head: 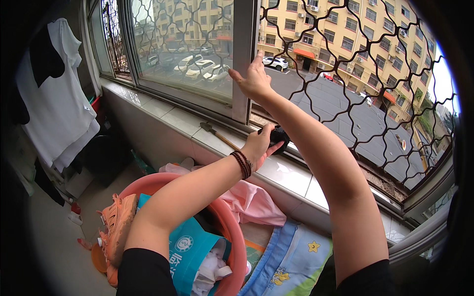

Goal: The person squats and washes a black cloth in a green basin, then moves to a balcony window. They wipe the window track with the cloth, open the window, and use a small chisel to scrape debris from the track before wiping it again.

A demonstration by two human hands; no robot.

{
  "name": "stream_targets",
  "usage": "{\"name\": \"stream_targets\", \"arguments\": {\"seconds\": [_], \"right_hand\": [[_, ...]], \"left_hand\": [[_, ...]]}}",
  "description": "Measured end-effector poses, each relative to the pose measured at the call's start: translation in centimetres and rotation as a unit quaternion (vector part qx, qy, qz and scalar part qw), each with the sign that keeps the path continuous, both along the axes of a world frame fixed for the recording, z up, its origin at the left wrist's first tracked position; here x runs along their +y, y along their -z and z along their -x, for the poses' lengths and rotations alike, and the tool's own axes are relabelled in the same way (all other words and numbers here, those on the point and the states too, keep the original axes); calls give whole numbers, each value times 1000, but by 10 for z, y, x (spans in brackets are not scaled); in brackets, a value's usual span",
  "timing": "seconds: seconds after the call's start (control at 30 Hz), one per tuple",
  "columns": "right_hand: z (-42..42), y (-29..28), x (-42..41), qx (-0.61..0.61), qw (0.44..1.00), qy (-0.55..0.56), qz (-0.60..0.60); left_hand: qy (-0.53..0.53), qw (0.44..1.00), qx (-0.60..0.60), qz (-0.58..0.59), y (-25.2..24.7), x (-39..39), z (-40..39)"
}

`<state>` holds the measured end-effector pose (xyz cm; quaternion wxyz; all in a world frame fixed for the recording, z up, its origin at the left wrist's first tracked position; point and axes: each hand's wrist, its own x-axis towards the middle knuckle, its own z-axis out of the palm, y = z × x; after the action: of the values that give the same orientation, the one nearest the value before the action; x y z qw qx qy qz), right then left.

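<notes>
My left hand, with a dark beaded bracelet at the wrist, is closed around a black object over the tiled window sill; what the object is cannot be told. Higher up, my right hand is raised with fingers spread beside the edge of the sliding window frame, holding nothing visible. Whether it touches the frame is unclear. A small trowel with a wooden handle lies on the sill to the left of my left hand.
Beyond the opening stands a curly metal window grille. Below the sill are a pink tub with a teal bag, orange sneakers, pink cloth and a blue patterned cloth. White clothes hang at left.
</notes>
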<state>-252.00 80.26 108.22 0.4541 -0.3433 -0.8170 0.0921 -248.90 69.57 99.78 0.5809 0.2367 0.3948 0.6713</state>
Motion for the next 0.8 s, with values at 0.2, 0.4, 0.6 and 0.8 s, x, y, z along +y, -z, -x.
{"name": "stream_targets", "arguments": {"seconds": [0.2, 0.4, 0.6, 0.8], "right_hand": [[16, -14, -14, -38, 988, 146, -25], [20, -19, -14, -21, 988, 149, -45], [-4, -21, -8, -23, 991, 129, -40], [-67, -23, -11, -36, 988, 135, -68]], "left_hand": [[19, 999, 29, 33, 5, -28, 16], [-11, 997, 27, 66, -4, -42, 14], [24, 998, 15, 61, -2, -53, 11], [34, 998, 13, 54, 6, -57, 14]]}}
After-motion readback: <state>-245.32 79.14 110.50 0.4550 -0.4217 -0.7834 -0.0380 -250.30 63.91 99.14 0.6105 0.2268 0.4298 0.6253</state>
